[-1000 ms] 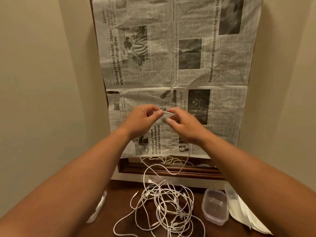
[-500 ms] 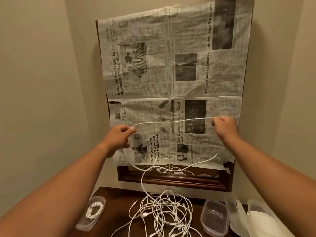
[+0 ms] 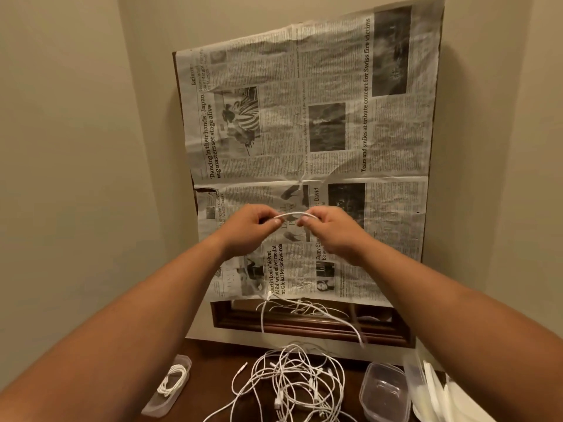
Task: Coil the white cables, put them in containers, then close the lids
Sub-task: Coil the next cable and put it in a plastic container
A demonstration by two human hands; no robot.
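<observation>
Raised in front of the newspaper, my left hand (image 3: 249,228) and my right hand (image 3: 330,231) pinch a short arc of white cable (image 3: 291,215) between them. The rest of that cable hangs down behind my wrists toward the table. A tangled pile of white cables (image 3: 292,382) lies on the dark wooden table (image 3: 219,360) below. At the left, a clear container (image 3: 179,359) holds one coiled white cable (image 3: 172,382). An empty clear container (image 3: 384,391) stands at the right of the pile.
Newspaper (image 3: 304,132) covers a wood-framed mirror (image 3: 304,325) leaning on the back wall. Clear lids (image 3: 426,388) are stacked at the far right. Beige walls close in on both sides.
My hands were close together, then stretched the cable wide apart, and have now come back together with a short loop of cable between them. The view has tilted slightly.
</observation>
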